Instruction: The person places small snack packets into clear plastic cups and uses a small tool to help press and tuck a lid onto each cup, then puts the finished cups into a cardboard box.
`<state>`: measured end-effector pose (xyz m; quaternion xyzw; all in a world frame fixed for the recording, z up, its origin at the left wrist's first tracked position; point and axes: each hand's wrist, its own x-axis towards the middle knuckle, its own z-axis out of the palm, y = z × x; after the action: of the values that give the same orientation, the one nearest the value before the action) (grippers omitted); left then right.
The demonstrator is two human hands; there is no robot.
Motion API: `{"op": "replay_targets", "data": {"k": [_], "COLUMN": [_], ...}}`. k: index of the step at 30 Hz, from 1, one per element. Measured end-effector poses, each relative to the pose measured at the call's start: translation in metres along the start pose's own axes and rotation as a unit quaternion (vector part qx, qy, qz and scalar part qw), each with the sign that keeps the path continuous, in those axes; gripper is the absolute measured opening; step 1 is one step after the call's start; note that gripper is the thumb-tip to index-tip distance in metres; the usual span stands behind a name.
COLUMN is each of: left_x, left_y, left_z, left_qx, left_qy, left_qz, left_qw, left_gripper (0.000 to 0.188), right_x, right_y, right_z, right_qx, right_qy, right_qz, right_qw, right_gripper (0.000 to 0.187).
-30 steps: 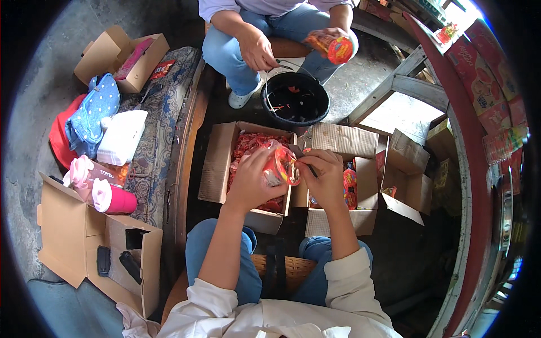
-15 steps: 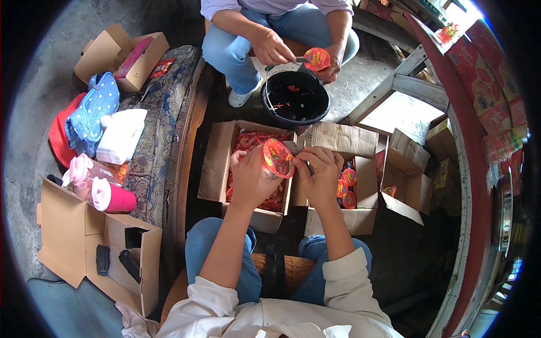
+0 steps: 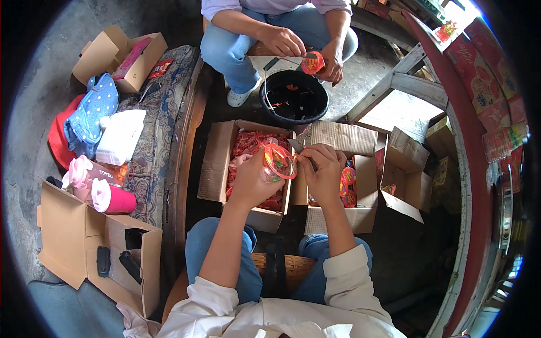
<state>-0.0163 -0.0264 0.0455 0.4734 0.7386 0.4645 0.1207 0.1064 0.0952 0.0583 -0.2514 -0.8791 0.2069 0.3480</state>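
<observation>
My left hand [image 3: 249,183] is wrapped round a clear plastic cup [image 3: 278,161] with a red rim, tilted toward my right hand. Scraps of red and yellow film cling around its mouth. Pinched in my right hand [image 3: 322,172] is a small knife, whose short grey blade [image 3: 296,146] points up and left beside the rim. Beneath my hands stands a carton [image 3: 211,174] heaped with red film scraps [image 3: 256,141]. Just right of it, another carton [image 3: 360,218] holds several cups with red printed lids [image 3: 348,186], partly hidden by my right forearm.
Opposite me a seated person holds a red-lidded cup [image 3: 312,63] and a thin blade above a black bucket [image 3: 295,117]. An open carton [image 3: 408,169] stands to the right, near a wooden frame [image 3: 420,87]. At left, a patterned bench [image 3: 152,152] bears bags, pink tumblers [image 3: 115,197] and boxes.
The cup in my left hand has turned slightly, and less printed film shows across its mouth. My right hand has shifted a little. The other person's cup has tipped and moved slightly left.
</observation>
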Motion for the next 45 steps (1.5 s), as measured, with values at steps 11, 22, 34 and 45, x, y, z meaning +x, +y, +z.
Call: {"op": "replay_targets", "data": {"k": [11,22,34,45], "left_x": [-0.004,-0.003,-0.003,-0.003], "left_y": [-0.005,0.005,-0.003,0.002], "left_z": [-0.001,-0.001,-0.003,-0.009], "left_qx": [-0.056,-0.208,-0.137,-0.153], "left_qy": [-0.049,-0.06,-0.002,-0.009], "left_qz": [-0.016,-0.059,-0.073,-0.066], "left_qw": [0.997,0.975,0.988,0.986], "left_gripper": [0.05,0.052,0.055,0.052], "right_x": [-0.001,0.0,-0.002,0.0], "right_y": [0.003,0.014,0.009,0.006], "right_z": [0.002,-0.006,-0.013,-0.013], "right_qx": [-0.013,0.101,0.125,-0.019], "right_qy": [0.016,-0.12,0.021,0.015], "right_qz": [-0.013,0.065,0.051,-0.17], "right_qw": [1.0,0.985,0.991,0.985], "right_gripper": [0.006,0.01,0.01,0.019]}}
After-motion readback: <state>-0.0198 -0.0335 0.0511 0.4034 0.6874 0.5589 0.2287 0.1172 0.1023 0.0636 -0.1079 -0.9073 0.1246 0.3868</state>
